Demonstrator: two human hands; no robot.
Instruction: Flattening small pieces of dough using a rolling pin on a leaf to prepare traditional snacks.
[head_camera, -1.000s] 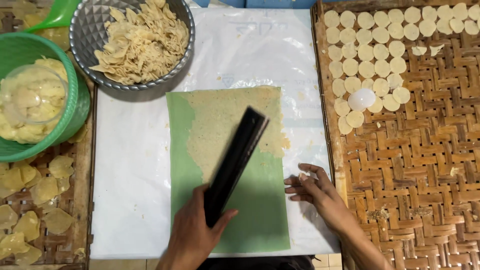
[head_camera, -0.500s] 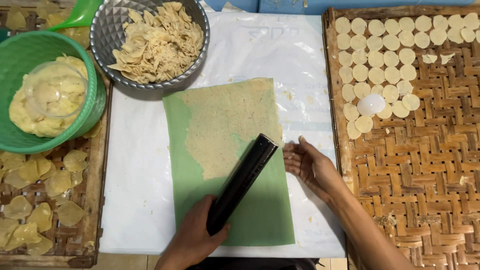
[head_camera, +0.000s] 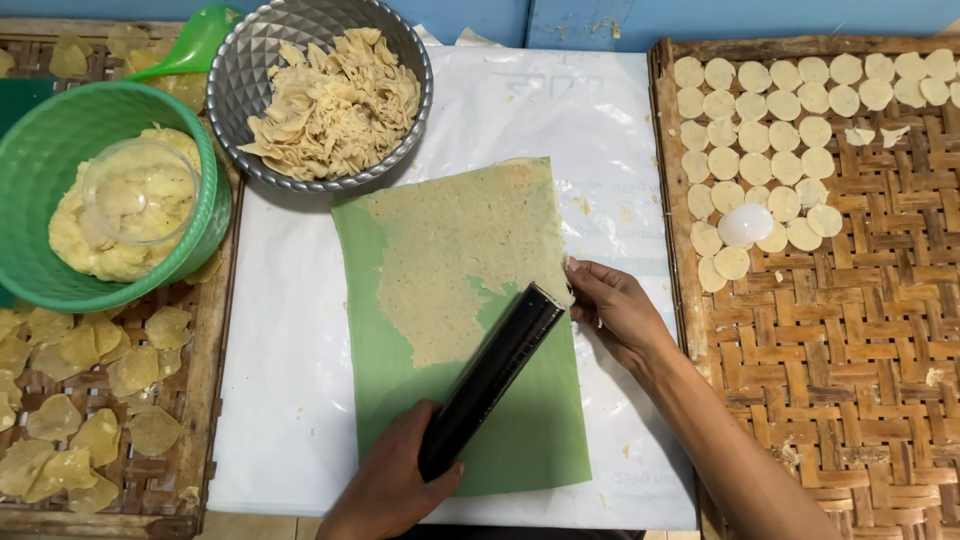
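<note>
1. Where my left hand (head_camera: 390, 485) wraps the near end of the black roller (head_camera: 490, 378), its fingers curl shut around the tube and hide it; the frame's bottom edge cuts the wrist.
2. I see the roller lying diagonally on the green sheet (head_camera: 520, 430), over thin, ragged, speckled dough (head_camera: 460, 250).
3. My right hand (head_camera: 615, 305) presses the sheet's edge, fingers loosely together.
4. Beside it sits a woven bamboo tray (head_camera: 850, 340) of pale dough discs (head_camera: 760, 135); a dimpled metal bowl (head_camera: 250, 70) holds scraps.

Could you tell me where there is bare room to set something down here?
Free: the lower half of the woven bamboo tray, below the pale dough discs, and the white plastic sheet between the metal bowl and that tray. Crowded: the left side, with the green plastic bowl and flattened pieces.
</note>
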